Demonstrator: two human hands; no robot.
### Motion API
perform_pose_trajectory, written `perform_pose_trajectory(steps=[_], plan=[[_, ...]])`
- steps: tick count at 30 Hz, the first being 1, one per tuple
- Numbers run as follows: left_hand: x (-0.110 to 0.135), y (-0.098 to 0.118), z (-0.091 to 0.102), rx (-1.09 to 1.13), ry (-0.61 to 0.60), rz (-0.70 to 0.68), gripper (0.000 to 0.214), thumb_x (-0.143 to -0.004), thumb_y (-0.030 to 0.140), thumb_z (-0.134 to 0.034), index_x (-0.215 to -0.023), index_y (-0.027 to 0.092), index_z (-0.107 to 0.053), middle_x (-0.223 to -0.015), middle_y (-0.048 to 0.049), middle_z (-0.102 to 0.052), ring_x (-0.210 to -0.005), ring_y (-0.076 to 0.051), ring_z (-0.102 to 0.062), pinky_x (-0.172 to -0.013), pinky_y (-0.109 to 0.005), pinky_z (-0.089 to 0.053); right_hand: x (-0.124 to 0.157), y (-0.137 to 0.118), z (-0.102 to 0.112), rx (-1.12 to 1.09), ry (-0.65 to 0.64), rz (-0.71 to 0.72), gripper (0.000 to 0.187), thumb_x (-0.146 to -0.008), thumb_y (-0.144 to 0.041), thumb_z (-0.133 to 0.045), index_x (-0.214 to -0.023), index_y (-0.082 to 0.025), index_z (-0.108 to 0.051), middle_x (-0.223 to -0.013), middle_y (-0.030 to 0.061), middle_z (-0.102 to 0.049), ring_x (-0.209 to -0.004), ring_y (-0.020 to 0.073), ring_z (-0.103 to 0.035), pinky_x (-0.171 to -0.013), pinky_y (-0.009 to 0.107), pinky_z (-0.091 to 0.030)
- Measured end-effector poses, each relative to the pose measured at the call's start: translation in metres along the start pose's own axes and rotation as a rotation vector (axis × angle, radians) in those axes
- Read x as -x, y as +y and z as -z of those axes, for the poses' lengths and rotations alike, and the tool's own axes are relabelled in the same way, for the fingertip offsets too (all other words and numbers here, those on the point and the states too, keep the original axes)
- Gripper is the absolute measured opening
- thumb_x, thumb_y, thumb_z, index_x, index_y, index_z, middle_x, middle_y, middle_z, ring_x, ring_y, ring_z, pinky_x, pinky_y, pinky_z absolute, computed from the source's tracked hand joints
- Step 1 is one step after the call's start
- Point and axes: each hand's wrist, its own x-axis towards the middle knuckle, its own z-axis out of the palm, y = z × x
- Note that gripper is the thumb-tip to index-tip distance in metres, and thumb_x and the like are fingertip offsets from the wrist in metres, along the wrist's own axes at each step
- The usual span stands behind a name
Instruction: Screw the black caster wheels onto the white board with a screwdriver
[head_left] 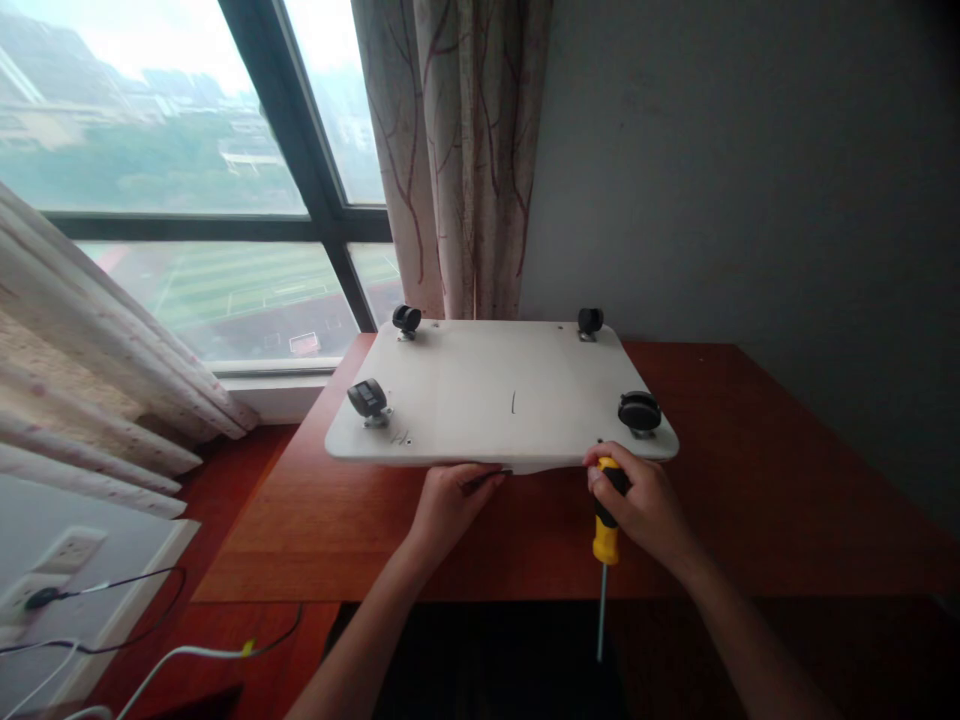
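Observation:
A white board with rounded corners lies on the table, its flat face up. Black casters stand at its corners: front left, front right, back left and back right. My left hand is at the middle of the board's front edge, thumb and fingers closed together; what lies between them is dark and hard to make out. In my right hand is a yellow and black screwdriver, its shaft pointing down towards me. The fingertips of that hand reach the board's front edge.
The reddish-brown wooden table extends to both sides of the board. Behind are a patterned curtain and a grey wall. A window is at left. Cables run from a wall socket at lower left.

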Motion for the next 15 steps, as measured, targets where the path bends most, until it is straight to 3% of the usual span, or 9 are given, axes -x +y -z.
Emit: perform_pose_trajectory(steps=[5,11,15], plan=[[0.009,-0.001,-0.015,-0.163,0.009,-0.065,0.013,-0.087,0.02,-0.07,-0.096,0.022,-0.079,-0.092,-0.0043,-0.08,-0.079,-0.02,-0.075,-0.076,-0.029,-0.061,0.002,0.005,0.003,-0.121,-0.01,-0.063,0.016,-0.092,-0.033,-0.051,-0.097,-0.022,-0.06,-0.073,-0.0019,-0.06,-0.065,0.0157,-0.057,-0.063,0.027,-0.045],[0.023,0.003,-0.029,-0.354,-0.169,-0.189,0.017,-0.088,0.012,-0.068,-0.096,0.023,-0.078,-0.097,-0.0037,-0.077,-0.084,-0.018,-0.073,-0.077,-0.025,-0.057,0.011,0.003,0.018,-0.193,0.048,-0.11,0.017,-0.093,-0.037,-0.052,-0.098,-0.023,-0.06,-0.073,-0.0015,-0.061,-0.065,0.0158,-0.056,-0.061,0.027,-0.045],[0.025,0.006,-0.03,-0.461,-0.236,-0.211,0.015,-0.089,0.015,-0.067,-0.096,0.024,-0.077,-0.097,-0.0031,-0.075,-0.085,-0.018,-0.071,-0.076,-0.026,-0.055,0.015,-0.001,0.031,-0.192,0.097,-0.077,0.015,-0.094,-0.037,-0.053,-0.098,-0.024,-0.06,-0.075,-0.0011,-0.061,-0.066,0.0156,-0.056,-0.062,0.026,-0.045]])
